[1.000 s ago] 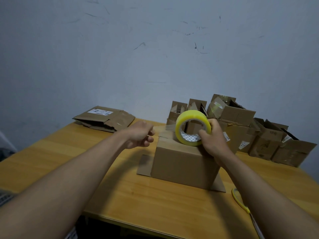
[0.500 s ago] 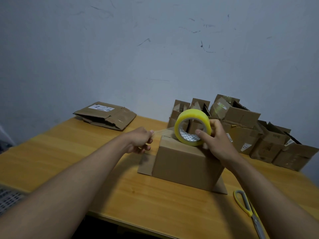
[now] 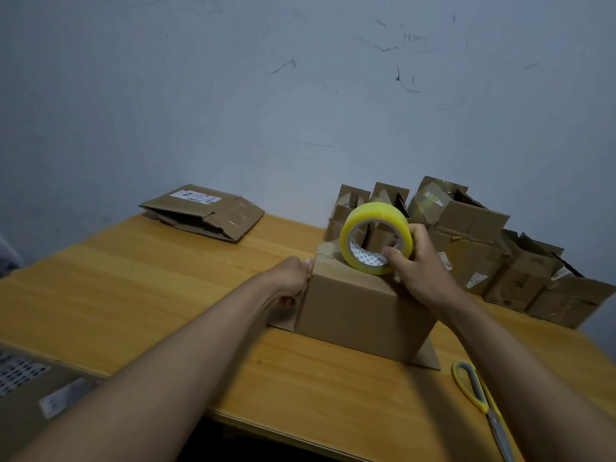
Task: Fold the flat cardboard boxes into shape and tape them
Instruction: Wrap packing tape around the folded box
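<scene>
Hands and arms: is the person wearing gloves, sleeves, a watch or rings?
No. The left hand and right hand are bare, with no gloves, rings or watch showing. Both forearms are uncovered as far as the picture shows, so no sleeves appear.

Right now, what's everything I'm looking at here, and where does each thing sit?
table: one, yellowish wood, fills the foreground.
cardboard box: one, brown, folded up, centre of the table.
tape roll: one, yellow, standing on edge atop the box.
flattened boxes: a small stack, brown, far left by the wall.
pile of boxes: several, brown, far right by the wall.
scissors: one pair, yellow handles, near right of the table.
left hand: at the box's left top edge.
right hand: holding the tape roll.
</scene>
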